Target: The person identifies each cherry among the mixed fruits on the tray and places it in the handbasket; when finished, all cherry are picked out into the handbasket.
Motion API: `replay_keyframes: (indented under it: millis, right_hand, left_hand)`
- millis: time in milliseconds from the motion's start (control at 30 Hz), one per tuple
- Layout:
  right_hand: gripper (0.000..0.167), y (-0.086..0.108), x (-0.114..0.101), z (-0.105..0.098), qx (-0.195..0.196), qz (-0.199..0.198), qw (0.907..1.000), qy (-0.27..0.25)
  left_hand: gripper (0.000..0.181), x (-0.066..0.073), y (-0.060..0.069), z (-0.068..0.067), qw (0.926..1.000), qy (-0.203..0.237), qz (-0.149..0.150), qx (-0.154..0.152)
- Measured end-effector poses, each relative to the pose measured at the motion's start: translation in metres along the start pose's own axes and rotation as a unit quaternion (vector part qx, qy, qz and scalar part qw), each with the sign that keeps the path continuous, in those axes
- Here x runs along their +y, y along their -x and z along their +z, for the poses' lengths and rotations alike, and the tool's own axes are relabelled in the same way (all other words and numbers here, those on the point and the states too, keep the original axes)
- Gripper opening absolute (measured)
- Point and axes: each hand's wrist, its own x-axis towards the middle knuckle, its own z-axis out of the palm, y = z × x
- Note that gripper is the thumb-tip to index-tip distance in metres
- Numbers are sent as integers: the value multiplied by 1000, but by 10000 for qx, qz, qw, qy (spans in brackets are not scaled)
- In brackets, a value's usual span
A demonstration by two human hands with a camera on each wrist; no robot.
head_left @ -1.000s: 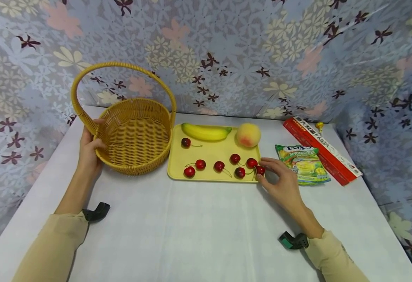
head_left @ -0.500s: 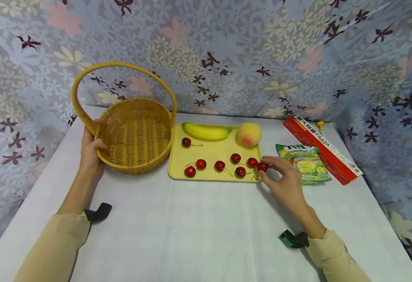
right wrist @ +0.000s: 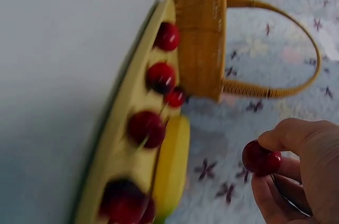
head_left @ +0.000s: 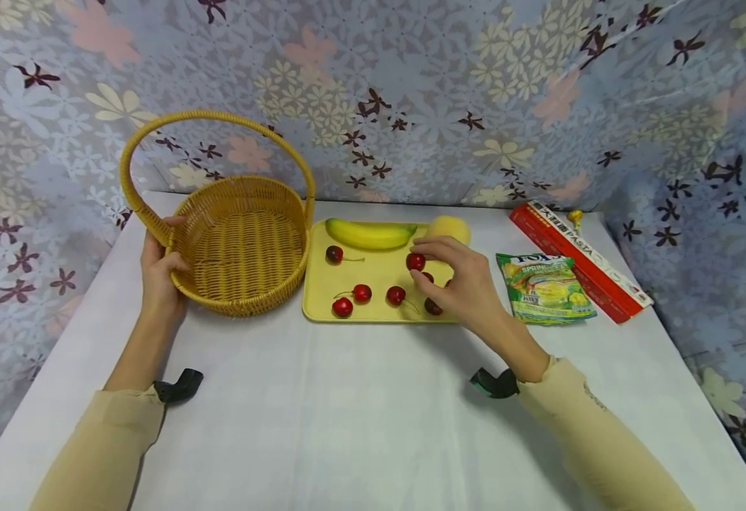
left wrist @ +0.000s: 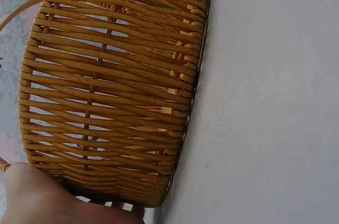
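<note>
My left hand [head_left: 160, 280] grips the left side of a yellow-brown wicker basket [head_left: 245, 305], thumb over the rim. The basket stands on the table with its tall handle up; its inside shows bare weave. In the left wrist view, the hand [left wrist: 53, 203] lies against one end of the woven wall [left wrist: 100, 97]. My right hand [head_left: 465, 287] pinches a dark red cherry [head_left: 415, 262] between thumb and fingers, raised over the yellow tray [head_left: 373, 273]. In the right wrist view, the pinched cherry [right wrist: 257, 159] hangs clear of the tray. The right hand partly hides several other cherries.
Several loose cherries [head_left: 343, 306] with stems lie on the tray, along with a banana [head_left: 371, 235] and a peach [head_left: 451, 228], partly covered by my hand. To the right sit a green packet [head_left: 541, 287] and a red pasta box [head_left: 580, 259]. Floral cloth hangs behind.
My right hand has lifted the cherry from the tray's right edge and carried it left and up, over the tray. The left hand stays on the basket. The head view has shifted slightly.
</note>
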Motion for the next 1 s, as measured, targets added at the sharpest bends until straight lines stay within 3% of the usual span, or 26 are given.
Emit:
replay_keyframes:
  millis: [200, 467, 733, 1000]
  right_hand:
    - [29, -35, -29, 31, -285, -270, 9989, -257]
    - [32, -69, -67, 73, -605, -655, 9930, -774]
    - [32, -85, -91, 102, -856, -712, 9888, -991]
    - [40, -90, -100, 112, -1220, -571, 9866, -922]
  left_hand:
    - [72, 1, -1, -2, 10000, 22, 53, 57]
    - [73, 0, -2, -1, 9999, -86, 83, 115]
    - [72, 0, -1, -2, 9999, -100, 53, 71]
    - [71, -2, -2, -1, 9995, -257, 150, 74]
